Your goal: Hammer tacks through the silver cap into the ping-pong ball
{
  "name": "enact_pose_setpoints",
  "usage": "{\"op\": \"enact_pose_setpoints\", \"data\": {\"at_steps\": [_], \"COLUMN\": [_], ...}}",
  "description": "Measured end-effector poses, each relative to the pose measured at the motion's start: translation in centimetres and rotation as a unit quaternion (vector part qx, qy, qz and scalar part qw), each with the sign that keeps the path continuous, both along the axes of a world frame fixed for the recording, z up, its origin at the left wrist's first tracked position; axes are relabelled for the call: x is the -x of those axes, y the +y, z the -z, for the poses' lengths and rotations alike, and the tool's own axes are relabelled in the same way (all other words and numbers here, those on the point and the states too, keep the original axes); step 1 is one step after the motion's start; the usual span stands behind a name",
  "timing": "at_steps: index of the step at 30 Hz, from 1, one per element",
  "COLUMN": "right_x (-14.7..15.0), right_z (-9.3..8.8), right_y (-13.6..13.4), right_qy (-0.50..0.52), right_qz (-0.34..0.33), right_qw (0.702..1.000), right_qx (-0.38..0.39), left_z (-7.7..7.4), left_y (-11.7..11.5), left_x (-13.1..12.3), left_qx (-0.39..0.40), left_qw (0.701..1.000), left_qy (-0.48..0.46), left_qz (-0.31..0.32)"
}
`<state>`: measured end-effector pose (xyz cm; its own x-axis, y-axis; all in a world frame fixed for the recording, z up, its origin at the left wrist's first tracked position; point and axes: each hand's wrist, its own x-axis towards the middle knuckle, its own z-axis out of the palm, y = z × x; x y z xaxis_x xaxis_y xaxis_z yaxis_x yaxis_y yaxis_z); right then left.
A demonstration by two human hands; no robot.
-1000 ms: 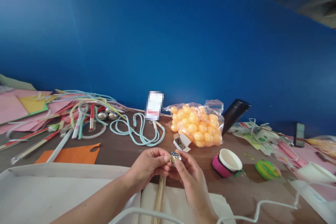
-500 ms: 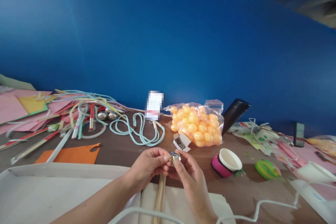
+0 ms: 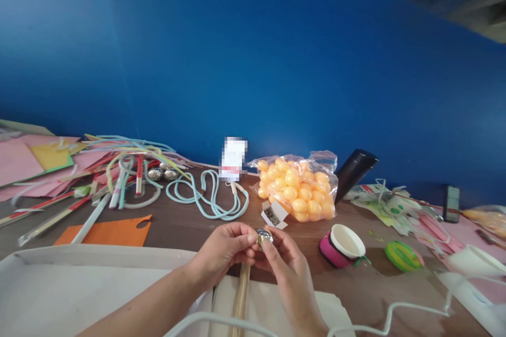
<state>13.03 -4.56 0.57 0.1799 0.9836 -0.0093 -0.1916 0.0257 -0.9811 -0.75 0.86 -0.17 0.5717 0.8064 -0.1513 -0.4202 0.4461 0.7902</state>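
A small shiny silver ball (image 3: pixel 264 236) is held up between my two hands, just above the table. My right hand (image 3: pixel 291 268) grips it, thumb pressed on the near side and fingers behind. My left hand (image 3: pixel 226 246) is closed, with thumb and forefinger pinched at the ball's left edge; anything small between those fingertips is hidden. Below the hands a long tan stick (image 3: pixel 240 303) runs toward me, its far end out of sight under them. Just beyond my fingers stands a small open white box (image 3: pixel 278 210) of tiny dark metal pieces.
Behind the box lies a clear bag of orange balls (image 3: pixel 296 189). Right of my hands are a pink-sleeved cup (image 3: pixel 342 253) and a green-yellow roll (image 3: pixel 403 256). A blue cord (image 3: pixel 227 215), more silver balls (image 3: pixel 169 174) and an orange sheet (image 3: pixel 114 233) lie left.
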Motion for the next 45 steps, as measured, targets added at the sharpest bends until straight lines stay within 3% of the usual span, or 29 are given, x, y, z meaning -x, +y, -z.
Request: {"op": "enact_pose_setpoints", "data": {"at_steps": [45], "right_x": [0.09], "right_z": [-0.09], "right_y": [-0.14], "right_qy": [-0.023], "right_qz": [0.015], "right_qw": [1.0], "right_qx": [-0.001], "left_z": [-0.18], "left_y": [-0.19], "left_x": [-0.19], "left_qx": [0.004], "left_qw": [1.0], "left_qy": [0.002], "left_qz": [-0.021]}}
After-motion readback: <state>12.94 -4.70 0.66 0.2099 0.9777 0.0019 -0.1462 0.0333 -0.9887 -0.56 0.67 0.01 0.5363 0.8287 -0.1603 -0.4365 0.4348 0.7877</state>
